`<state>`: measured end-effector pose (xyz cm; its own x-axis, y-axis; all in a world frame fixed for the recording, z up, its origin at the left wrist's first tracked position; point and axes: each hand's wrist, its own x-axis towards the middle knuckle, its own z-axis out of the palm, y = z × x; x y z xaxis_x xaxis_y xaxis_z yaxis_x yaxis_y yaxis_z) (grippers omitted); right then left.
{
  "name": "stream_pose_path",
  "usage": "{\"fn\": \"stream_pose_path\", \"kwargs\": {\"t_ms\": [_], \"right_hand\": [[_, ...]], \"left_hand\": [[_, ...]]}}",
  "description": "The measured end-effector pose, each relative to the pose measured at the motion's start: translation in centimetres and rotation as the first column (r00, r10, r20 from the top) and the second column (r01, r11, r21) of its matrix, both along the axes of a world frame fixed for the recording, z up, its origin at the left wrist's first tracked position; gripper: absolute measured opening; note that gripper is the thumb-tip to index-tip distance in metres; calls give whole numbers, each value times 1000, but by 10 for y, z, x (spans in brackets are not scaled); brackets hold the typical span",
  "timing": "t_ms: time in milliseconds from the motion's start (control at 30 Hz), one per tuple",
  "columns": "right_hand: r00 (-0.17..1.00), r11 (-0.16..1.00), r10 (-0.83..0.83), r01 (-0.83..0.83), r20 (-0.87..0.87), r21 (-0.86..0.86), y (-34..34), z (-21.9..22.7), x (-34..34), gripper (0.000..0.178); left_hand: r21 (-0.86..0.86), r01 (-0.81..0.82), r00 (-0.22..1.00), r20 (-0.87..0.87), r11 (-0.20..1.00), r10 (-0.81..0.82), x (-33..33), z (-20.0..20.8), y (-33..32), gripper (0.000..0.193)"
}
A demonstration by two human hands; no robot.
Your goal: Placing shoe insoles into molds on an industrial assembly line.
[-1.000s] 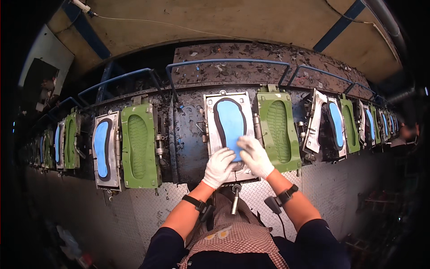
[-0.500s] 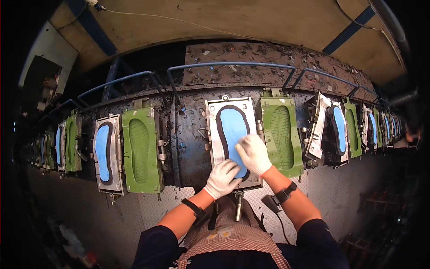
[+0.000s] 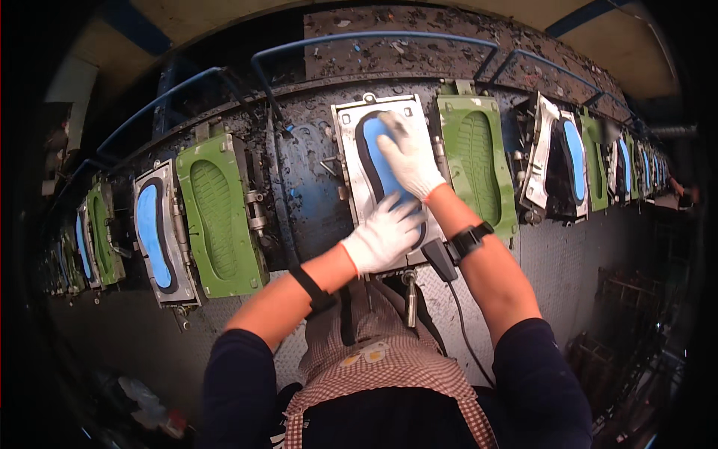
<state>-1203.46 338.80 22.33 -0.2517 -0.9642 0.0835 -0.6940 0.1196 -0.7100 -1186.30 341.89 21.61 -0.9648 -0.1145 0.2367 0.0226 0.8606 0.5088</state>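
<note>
A blue shoe-sole piece [image 3: 376,151] with a black border lies in the open silver mould [image 3: 345,138] in front of me. My right hand [image 3: 410,159], in a white glove with dark-smudged fingertips, lies stretched over its far end, thumb apart. Nearer to me, my left hand [image 3: 384,234], also gloved in white, rests over the near part, its fingers extended and a little blurred. Neither hand shows anything gripped. The hands hide much of the sole's right side and near end. A green mould half [image 3: 479,161] with a ridged sole-shaped hollow adjoins on the right.
More moulds line the bench on both sides, including a green half [image 3: 218,213] and a silver one with a blue sole [image 3: 154,232]. A metal handle [image 3: 410,299] juts toward my apron. Behind runs a blue rail [image 3: 374,35]. A corded black device [image 3: 439,260] hangs by my right wrist.
My right hand has moved from the sole's middle to its far end, its curled fingers now stretched out. My left hand stays near the near end, fingers straighter. The view has shifted.
</note>
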Motion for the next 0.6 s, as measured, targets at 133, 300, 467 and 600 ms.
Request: {"fn": "stream_pose_path", "kwargs": {"t_ms": [133, 300, 467, 600], "right_hand": [[815, 888, -423, 287, 397, 359, 149, 66, 19, 35], [-340, 637, -764, -261, 548, 726, 272, 26, 76, 28], [659, 42, 602, -590, 451, 806, 164, 34, -9, 24], [852, 789, 489, -343, -184, 511, 229, 40, -1, 11]], "left_hand": [[281, 200, 915, 289, 939, -282, -6, 9, -41, 51], [199, 254, 892, 329, 947, -308, -22, 13, -34, 70], [150, 253, 861, 415, 956, -293, -29, 21, -32, 71], [150, -49, 998, 44, 988, 43, -7, -30, -52, 65]]}}
